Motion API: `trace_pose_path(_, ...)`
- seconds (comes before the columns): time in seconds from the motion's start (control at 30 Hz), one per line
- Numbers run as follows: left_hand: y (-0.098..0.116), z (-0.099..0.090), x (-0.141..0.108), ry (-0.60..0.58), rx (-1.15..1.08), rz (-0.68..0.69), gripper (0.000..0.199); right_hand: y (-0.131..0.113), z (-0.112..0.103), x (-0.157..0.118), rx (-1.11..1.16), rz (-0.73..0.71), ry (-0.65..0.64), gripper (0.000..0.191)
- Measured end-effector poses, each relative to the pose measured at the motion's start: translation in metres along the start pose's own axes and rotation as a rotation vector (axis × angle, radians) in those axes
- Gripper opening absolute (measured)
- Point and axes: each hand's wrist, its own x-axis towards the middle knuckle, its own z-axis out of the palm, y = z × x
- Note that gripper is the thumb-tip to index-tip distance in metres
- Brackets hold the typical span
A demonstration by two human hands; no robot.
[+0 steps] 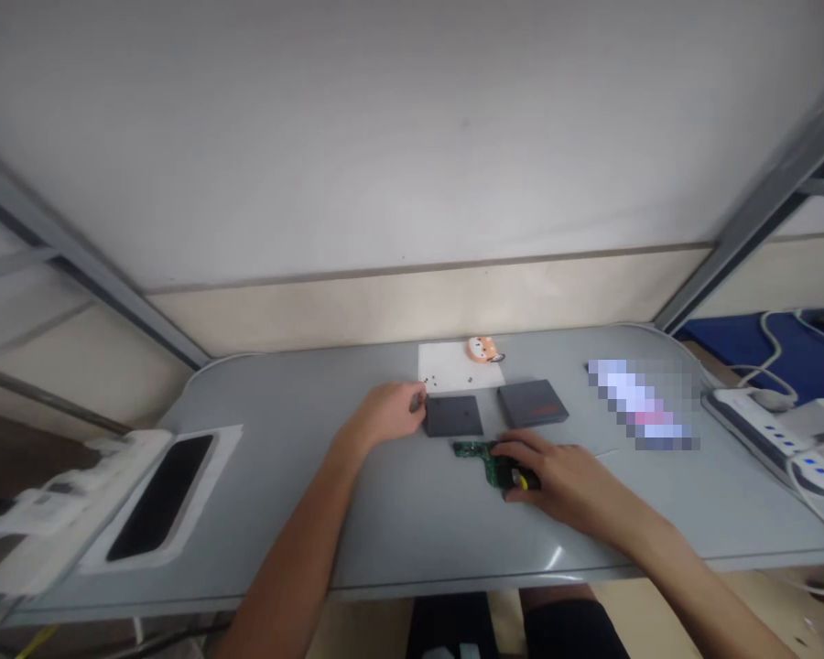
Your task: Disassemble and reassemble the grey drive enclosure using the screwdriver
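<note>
A green circuit board [489,462] lies near the middle of the grey table. My right hand [556,476] is closed over its right end, with a black part showing a yellow bit [520,479] under the fingers. Behind the board is a flat dark square panel [457,416]. My left hand [390,412] is at the panel's left edge, fingers curled together; what they pinch, if anything, is hidden. Several tiny dark pieces, perhaps screws [430,381], rest on a white sheet [446,359] just beyond. Right of the panel sits a dark grey box [532,403] with red marking.
An orange-and-white animal-face item [482,350] sits on the sheet. Right are a pixelated object [638,403], a power strip [775,439] with cables and a thin pale strip [605,451]. Left, a black phone-like slab [161,494] lies beside another power strip [75,522]. A wall stands behind.
</note>
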Motion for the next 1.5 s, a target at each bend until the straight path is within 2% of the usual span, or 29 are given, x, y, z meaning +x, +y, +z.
trace_pose_path(0.1,0.0,0.0,0.0,-0.01,0.014,-0.029,0.01,0.001,-0.019,0.011,-0.02,-0.079,0.023,0.027)
trace_pose_path(0.2,0.0,0.0,0.001,-0.004,0.037,-0.041,0.011,0.003,-0.038,0.032,-0.087,-0.062,0.15,0.027)
trace_pose_path(0.27,0.0,0.001,0.002,-0.008,0.031,-0.047,0.014,0.004,-0.044,0.05,-0.13,-0.06,0.125,0.023)
trace_pose_path(0.37,0.002,0.002,0.003,-0.016,0.019,-0.039,0.017,0.005,-0.041,0.074,-0.136,-0.084,0.066,0.024)
trace_pose_path(0.47,0.003,0.004,0.002,-0.008,0.042,0.002,0.016,0.007,-0.029,0.085,-0.132,-0.096,0.051,0.027)
trace_pose_path(0.6,0.004,0.006,0.002,-0.012,0.084,0.005,0.017,0.014,-0.019,0.085,-0.072,-0.116,0.096,0.025)
trace_pose_path(0.87,0.008,0.003,0.003,-0.059,0.088,-0.027,0.021,0.018,-0.019,0.076,-0.023,-0.154,0.122,0.023)
trace_pose_path(1.07,0.003,0.006,0.006,-0.054,0.123,0.01,0.025,0.017,-0.016,0.077,-0.011,-0.1,0.128,0.022)
trace_pose_path(1.2,-0.001,0.006,0.008,-0.048,0.065,0.06,0.027,0.018,-0.015,0.079,0.014,-0.081,0.154,0.021)
trace_pose_path(1.5,0.004,0.004,0.006,-0.031,0.05,0.022,0.019,0.018,-0.01,0.08,-0.013,-0.072,0.177,0.022)
